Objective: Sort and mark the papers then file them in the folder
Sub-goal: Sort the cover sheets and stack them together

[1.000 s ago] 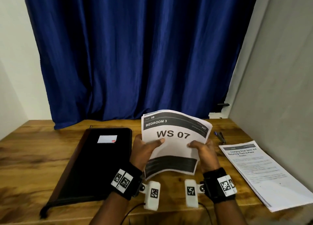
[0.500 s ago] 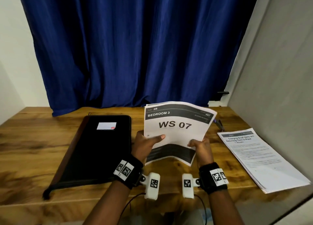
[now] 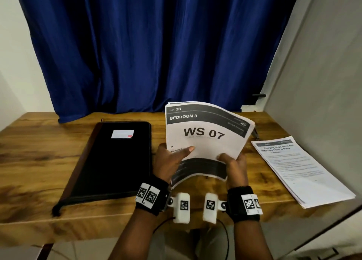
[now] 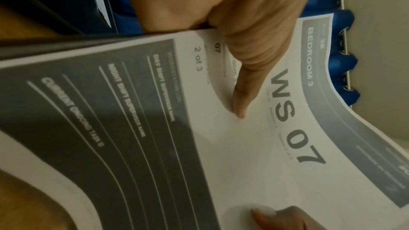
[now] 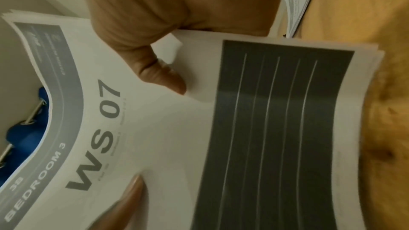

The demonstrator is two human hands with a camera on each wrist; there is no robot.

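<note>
Both hands hold up a bowed stack of papers [image 3: 205, 140] over the wooden table [image 3: 39, 161]; its top sheet reads "BEDROOM 3, WS 07". My left hand [image 3: 168, 159] grips the stack's left edge, thumb [image 4: 241, 97] flat across the front. My right hand [image 3: 233, 163] pinches the lower right edge, thumb [image 5: 163, 78] on top, other fingers hidden behind. A closed black folder [image 3: 109, 161] with a white label lies flat to the left. A second pile of printed papers [image 3: 297, 167] lies at the right.
A pen [image 3: 255, 134] lies on the table behind the held stack, mostly hidden. A blue curtain [image 3: 156, 44] hangs behind the table, and a grey wall [image 3: 323, 83] closes in on the right beside the paper pile.
The held stack has been raised and tipped more upright, bowing further. Both hands keep their grip. The view has shifted slightly.
</note>
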